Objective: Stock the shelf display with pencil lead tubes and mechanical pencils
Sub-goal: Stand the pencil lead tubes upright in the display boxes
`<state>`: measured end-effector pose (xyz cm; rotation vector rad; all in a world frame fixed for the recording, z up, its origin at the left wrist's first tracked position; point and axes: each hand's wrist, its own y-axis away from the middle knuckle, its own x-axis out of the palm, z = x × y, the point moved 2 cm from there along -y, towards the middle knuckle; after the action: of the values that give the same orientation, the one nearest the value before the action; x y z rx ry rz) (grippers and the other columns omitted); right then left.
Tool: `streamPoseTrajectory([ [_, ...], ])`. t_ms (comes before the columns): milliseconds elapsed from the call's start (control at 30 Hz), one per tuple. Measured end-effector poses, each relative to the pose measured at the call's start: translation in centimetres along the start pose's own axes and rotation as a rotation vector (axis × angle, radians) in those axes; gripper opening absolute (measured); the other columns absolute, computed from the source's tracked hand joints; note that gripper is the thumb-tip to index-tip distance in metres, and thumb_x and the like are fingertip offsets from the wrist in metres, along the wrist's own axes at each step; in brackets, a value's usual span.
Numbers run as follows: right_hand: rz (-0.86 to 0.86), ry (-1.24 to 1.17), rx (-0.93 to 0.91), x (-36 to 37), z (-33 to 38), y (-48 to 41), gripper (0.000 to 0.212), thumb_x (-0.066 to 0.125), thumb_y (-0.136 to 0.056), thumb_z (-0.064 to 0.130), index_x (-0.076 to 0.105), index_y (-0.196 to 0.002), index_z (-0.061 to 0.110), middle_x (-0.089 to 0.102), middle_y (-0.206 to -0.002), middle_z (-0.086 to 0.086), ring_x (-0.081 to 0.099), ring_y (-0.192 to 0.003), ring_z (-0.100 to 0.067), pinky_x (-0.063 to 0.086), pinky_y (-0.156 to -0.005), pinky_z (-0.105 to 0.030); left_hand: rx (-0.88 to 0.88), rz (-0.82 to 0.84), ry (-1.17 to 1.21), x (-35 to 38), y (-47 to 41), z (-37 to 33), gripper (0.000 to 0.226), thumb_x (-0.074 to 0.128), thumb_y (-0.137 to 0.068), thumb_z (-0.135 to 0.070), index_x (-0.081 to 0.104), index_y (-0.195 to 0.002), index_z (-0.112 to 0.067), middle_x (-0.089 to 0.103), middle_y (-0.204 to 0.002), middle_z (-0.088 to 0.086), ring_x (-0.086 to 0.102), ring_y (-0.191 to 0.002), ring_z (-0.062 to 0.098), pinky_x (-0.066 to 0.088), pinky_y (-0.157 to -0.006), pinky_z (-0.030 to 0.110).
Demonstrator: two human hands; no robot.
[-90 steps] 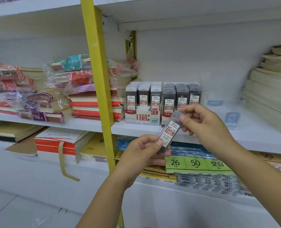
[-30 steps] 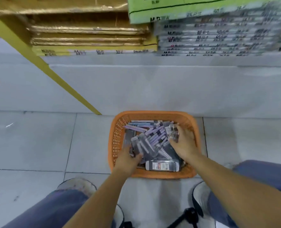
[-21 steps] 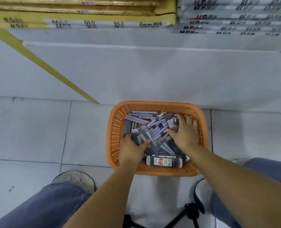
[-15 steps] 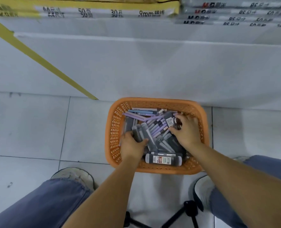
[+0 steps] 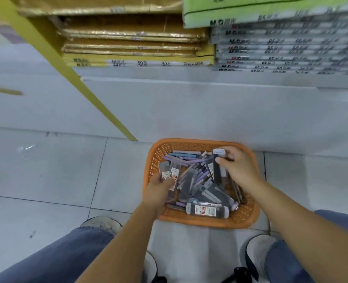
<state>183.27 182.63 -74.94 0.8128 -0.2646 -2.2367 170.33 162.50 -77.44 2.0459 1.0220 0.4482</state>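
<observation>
1. Change: three seconds back both hands held a single tube up at the shelf display. Now the view is down on the floor. Versus half a second ago, both hands have come up out of the pile with stock in them.
2. Nearest: jeans legs (image 5: 52, 256) and a shoe (image 5: 101, 223) on the floor tiles (image 5: 46, 170). The person is bent over the basket.
3. The left hand (image 5: 159, 189) pinches two labelled lead tubes (image 5: 170, 174) at the basket's left side, thumb across them.
4. The right hand (image 5: 238, 168) is wrapped round a dark tube (image 5: 217, 170) with a white cap, held steeply above the pile at the right rear. The hands are well apart, each with its own load.
5. The orange basket (image 5: 205, 222) sits on the floor just beside the shelf base. It is heaped with more tubes, one loose tube (image 5: 206, 210) lying across the front. Purple and blue mechanical pencils (image 5: 189, 160) lie crossed toward the back.
6. Far: the lower shelf (image 5: 189, 82) carries gold-wrapped notebook stacks (image 5: 132, 37) and grey packs (image 5: 281, 54). The yellow upright (image 5: 77, 78) runs down to the left. The display is out of view.
7. Progress, my read: mid-restock at best. Three tubes are in hand and none of them placed. Most tubes and apparently all the pencils are left in the basket.
</observation>
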Motion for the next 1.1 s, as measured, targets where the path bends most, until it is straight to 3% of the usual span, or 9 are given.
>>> streamPoseTrajectory([
  [67, 0.023, -0.04, -0.022, -1.0, 2.4, 0.8, 0.025, 0.068, -0.09, 0.027, 0.06, -0.111, 0.038, 0.064, -0.101, 0.024, 0.054, -0.089, 0.014, 0.039, -0.065, -0.008, 0.054, 0.103, 0.059, 0.2, 1.5, -2.0, 0.035, 0.06, -0.089, 0.008, 0.068, -0.112, -0.016, 0.076, -0.098, 0.012, 0.072, -0.08, 0.032, 0.057, -0.078, 0.053],
  [200, 0.092, -0.189, -0.114, -3.1, 8.1, 3.3, 0.016, 0.067, -0.089, 0.031, 0.059, -0.102, 0.037, 0.071, -0.107, 0.015, 0.065, -0.095, -0.007, 0.049, -0.081, -0.032, 0.206, 0.295, 0.145, 1.4, 6.1, -7.5, 0.035, 0.051, -0.089, 0.019, 0.068, -0.102, -0.009, 0.071, -0.094, 0.014, 0.07, -0.084, 0.024, 0.056, -0.084, 0.047],
  [367, 0.121, -0.382, -0.278, -6.1, 15.2, 7.3, 0.017, 0.066, -0.091, 0.02, 0.062, -0.104, 0.031, 0.075, -0.098, 0.01, 0.07, -0.089, -0.01, 0.053, -0.069, -0.022, 0.31, 0.486, 0.213, 2.6, 13.4, -13.4, 0.037, 0.047, -0.094, 0.008, 0.06, -0.124, -0.008, 0.075, -0.106, 0.015, 0.072, -0.09, 0.029, 0.059, -0.08, 0.049],
  [567, 0.178, -0.452, -0.486, -9.5, 23.0, 11.5, 0.023, 0.064, -0.091, 0.011, 0.06, -0.112, 0.018, 0.076, -0.1, -0.003, 0.071, -0.088, -0.016, 0.054, -0.071, -0.025, 0.509, 0.587, 0.08, 2.1, 20.2, -18.1, 0.034, 0.058, -0.1, -0.013, 0.055, -0.133, -0.02, 0.071, -0.125, 0.013, 0.07, -0.111, 0.034, 0.062, -0.083, 0.046],
  [700, 0.086, -0.322, -0.613, -12.3, 27.4, 13.5, 0.025, 0.073, -0.084, 0.012, 0.064, -0.106, 0.021, 0.071, -0.098, -0.007, 0.064, -0.08, -0.015, 0.052, -0.063, -0.019, 0.645, 0.53, -0.012, 1.5, 23.4, -21.5, 0.03, 0.062, -0.098, -0.012, 0.056, -0.126, -0.022, 0.074, -0.119, 0.009, 0.072, -0.107, 0.033, 0.062, -0.079, 0.04],
  [767, 0.046, -0.257, -0.651, -13.7, 29.4, 14.1, 0.026, 0.075, -0.083, 0.016, 0.064, -0.103, 0.028, 0.069, -0.094, -0.004, 0.061, -0.061, -0.014, 0.046, -0.05, -0.021, 0.69, 0.5, -0.016, 1.3, 24.4, -23.2, 0.029, 0.064, -0.096, -0.012, 0.06, -0.122, -0.024, 0.075, -0.115, 0.007, 0.073, -0.105, 0.031, 0.062, -0.079, 0.039],
  [867, 0.116, -0.296, -0.706, -15.0, 31.1, 14.3, 0.028, 0.069, -0.088, 0.011, 0.059, -0.111, 0.024, 0.073, -0.095, -0.003, 0.061, -0.048, -0.021, 0.04, -0.038, -0.023, 0.737, 0.469, 0.001, 1.4, 25.1, -25.1, 0.028, 0.066, -0.095, -0.013, 0.063, -0.12, -0.025, 0.076, -0.113, 0.007, 0.073, -0.103, 0.029, 0.061, -0.079, 0.038],
  [1000, 0.118, -0.337, -0.726, -15.7, 31.8, 13.7, 0.028, 0.063, -0.092, 0.009, 0.054, -0.116, 0.022, 0.075, -0.09, -0.009, 0.067, -0.058, -0.025, 0.051, -0.049, -0.028, 0.781, 0.412, 0.047, 1.8, 24.8, -26.1, 0.028, 0.066, -0.096, -0.015, 0.064, -0.121, -0.026, 0.076, -0.113, 0.006, 0.073, -0.103, 0.027, 0.06, -0.079, 0.037],
  [1100, 0.069, -0.291, -0.723, -15.7, 31.9, 13.0, 0.026, 0.067, -0.089, 0.028, 0.055, -0.112, 0.033, 0.074, -0.088, -0.005, 0.066, -0.064, -0.016, 0.054, -0.06, -0.027, 0.78, 0.358, 0.098, 2.3, 24.1, -26.5, 0.026, 0.065, -0.096, -0.015, 0.064, -0.119, -0.026, 0.077, -0.109, 0.004, 0.074, -0.098, 0.025, 0.061, -0.081, 0.04],
])
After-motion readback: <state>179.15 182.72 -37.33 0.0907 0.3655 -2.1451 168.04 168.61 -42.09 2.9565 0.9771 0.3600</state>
